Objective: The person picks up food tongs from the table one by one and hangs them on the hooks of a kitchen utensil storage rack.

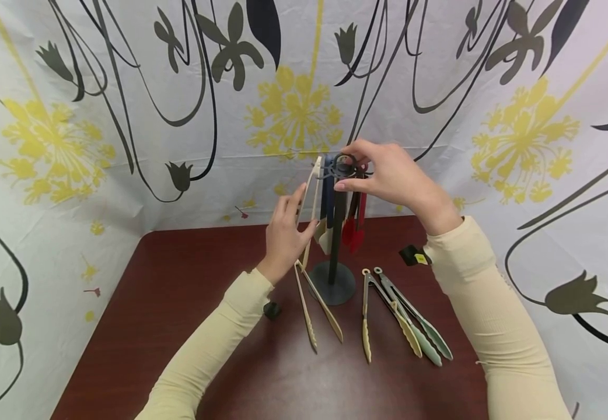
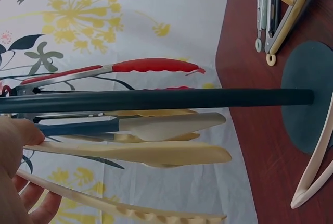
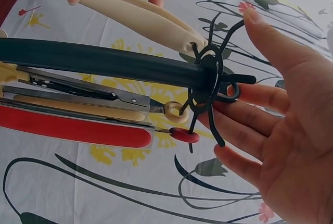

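My left hand (image 1: 285, 236) grips a pair of cream tongs (image 2: 130, 152) upright, thumb on one arm and fingers at the other. In the right wrist view, the looped end of these tongs (image 3: 190, 45) is at a hook of the dark utensil stand (image 3: 104, 65). Around the hooked top of that stand my right hand (image 1: 390, 175) holds on, thumb at one hook tip and fingers behind the others. Red tongs (image 3: 78, 127), tongs with yellowish parts (image 3: 174, 112) and a blue-handled utensil (image 2: 78, 128) hang from the stand.
On the dark red table (image 1: 194, 280), the stand's round base (image 1: 347, 286) sits near the back. Another cream pair of tongs (image 1: 330, 315) lies in front of it. Yellow tongs (image 1: 366, 329) and green tongs (image 1: 429, 350) lie to the right. A patterned cloth (image 1: 125, 175) hangs behind.
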A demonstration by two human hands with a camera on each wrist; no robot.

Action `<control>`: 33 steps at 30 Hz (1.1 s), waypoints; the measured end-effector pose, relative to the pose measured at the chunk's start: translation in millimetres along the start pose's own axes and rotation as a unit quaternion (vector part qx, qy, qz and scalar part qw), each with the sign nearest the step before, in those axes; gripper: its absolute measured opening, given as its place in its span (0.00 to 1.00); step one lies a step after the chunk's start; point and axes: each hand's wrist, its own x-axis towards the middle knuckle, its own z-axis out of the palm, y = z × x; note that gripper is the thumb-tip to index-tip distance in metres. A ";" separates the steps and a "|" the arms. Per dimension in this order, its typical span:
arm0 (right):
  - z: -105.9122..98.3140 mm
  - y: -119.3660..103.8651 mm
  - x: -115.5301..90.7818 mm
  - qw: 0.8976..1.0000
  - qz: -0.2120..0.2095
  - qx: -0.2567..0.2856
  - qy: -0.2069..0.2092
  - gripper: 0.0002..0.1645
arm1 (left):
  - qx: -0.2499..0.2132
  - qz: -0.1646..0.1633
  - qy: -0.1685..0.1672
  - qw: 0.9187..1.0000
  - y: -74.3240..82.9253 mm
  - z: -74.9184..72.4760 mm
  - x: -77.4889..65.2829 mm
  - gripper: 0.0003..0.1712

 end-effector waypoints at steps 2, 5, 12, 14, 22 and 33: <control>-1.6 0.0 -1.0 1.000 0.004 0.004 -0.009 0.40 | -0.005 -0.006 -0.001 1.000 1.0 2.3 -0.4 0.48; -5.1 1.2 -2.2 0.999 0.010 0.014 -0.028 0.41 | -0.014 -0.011 0.003 1.000 2.6 5.6 -0.9 0.50; -15.3 4.3 -4.5 0.997 -0.002 0.020 -0.071 0.41 | -0.026 -0.018 0.012 0.999 5.9 11.9 -2.1 0.49; -17.2 5.9 -5.0 0.997 -0.007 0.023 -0.079 0.41 | -0.030 -0.023 0.012 0.999 6.6 13.4 -2.4 0.48; -18.4 11.4 -5.6 0.994 -0.013 0.025 -0.101 0.42 | -0.054 -0.042 0.012 0.998 9.6 19.2 -3.8 0.44; -21.3 11.4 -7.0 0.992 -0.007 0.034 -0.119 0.42 | -0.054 -0.058 0.016 0.997 9.1 26.4 -1.4 0.41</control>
